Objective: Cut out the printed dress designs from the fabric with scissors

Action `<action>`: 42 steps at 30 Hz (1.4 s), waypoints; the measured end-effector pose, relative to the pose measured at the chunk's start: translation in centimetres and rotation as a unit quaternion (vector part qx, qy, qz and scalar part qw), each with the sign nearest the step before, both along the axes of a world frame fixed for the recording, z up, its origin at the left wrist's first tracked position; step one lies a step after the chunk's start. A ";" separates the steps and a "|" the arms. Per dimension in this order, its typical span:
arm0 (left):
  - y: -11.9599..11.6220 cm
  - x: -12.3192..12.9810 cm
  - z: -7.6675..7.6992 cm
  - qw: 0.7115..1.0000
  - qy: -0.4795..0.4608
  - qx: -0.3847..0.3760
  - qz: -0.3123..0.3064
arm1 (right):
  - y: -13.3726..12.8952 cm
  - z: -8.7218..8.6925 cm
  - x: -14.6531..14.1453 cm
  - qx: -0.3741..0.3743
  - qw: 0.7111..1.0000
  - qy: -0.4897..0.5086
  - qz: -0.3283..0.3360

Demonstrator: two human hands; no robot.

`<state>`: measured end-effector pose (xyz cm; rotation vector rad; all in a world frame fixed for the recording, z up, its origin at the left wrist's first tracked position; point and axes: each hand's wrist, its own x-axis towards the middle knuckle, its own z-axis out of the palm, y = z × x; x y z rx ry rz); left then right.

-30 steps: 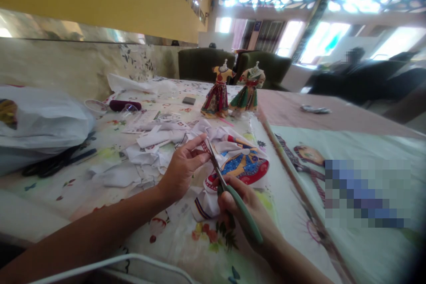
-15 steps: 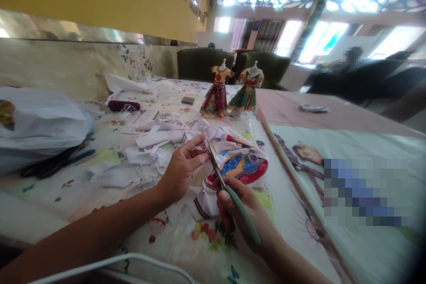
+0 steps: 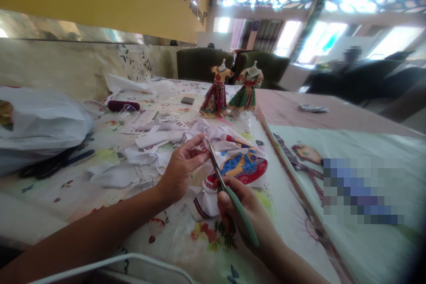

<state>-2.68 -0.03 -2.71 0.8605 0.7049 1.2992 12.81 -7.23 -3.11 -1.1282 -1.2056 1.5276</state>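
My left hand (image 3: 182,166) pinches the edge of a printed fabric piece (image 3: 244,164), white with blue, yellow and red patterns. In my right hand (image 3: 241,208) are scissors (image 3: 242,217) with green handles, their blades pointing up and away beside my left fingertips. A narrow red patterned edge of the fabric shows between the left fingers and the blades. Whether the blades are parted is hard to tell. Crumpled white scraps (image 3: 149,155) lie left of and behind the fabric.
Two small dressed figures (image 3: 216,93) stand at the back. A white plastic bag (image 3: 43,120) and black-handled scissors (image 3: 43,166) are at the left. A white cable (image 3: 133,256) crosses the near edge. Patterned strips (image 3: 299,164) lie at the right.
The scissor handles in my right hand have shifted very slightly. My left hand keeps its place on the fabric.
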 end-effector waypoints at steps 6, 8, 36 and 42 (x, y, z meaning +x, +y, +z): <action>0.1 0.0 0.0 1.000 -0.005 0.012 0.002 | 0.3 -0.4 0.2 0.020 1.000 0.000 0.004; 0.1 0.0 0.0 1.000 -0.001 0.014 -0.003 | 0.3 -0.3 0.3 0.020 1.000 0.003 0.004; 1.0 -1.2 1.4 0.995 0.087 0.044 -0.017 | 0.6 -0.4 0.7 0.021 0.999 -0.019 0.032; 1.1 -1.8 2.3 0.990 0.115 0.078 -0.031 | 0.7 -0.3 1.0 0.043 0.998 -0.027 0.047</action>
